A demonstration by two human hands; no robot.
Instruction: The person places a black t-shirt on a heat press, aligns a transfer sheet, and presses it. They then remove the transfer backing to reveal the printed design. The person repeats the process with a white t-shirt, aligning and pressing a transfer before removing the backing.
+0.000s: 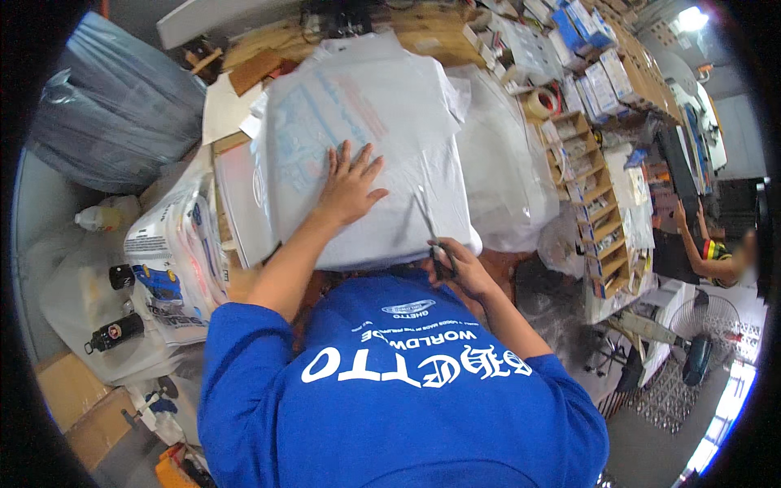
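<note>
A white T-shirt lies spread out in front of me. Over its upper part rests a frosted translucent sheet, and a blue and red print shows faintly through it. My left hand presses flat on the sheet and shirt, fingers spread. Close to the shirt's near right edge, my right hand is closed around the dark handles of a pair of scissors. The blades point away from me over the shirt, and I cannot tell whether they touch it.
Clear plastic sheets lie right of the shirt. Beyond them stand a wooden compartment rack, a tape roll and small boxes. Printed plastic bags and dark bottles are at left. Another person and a fan are at far right.
</note>
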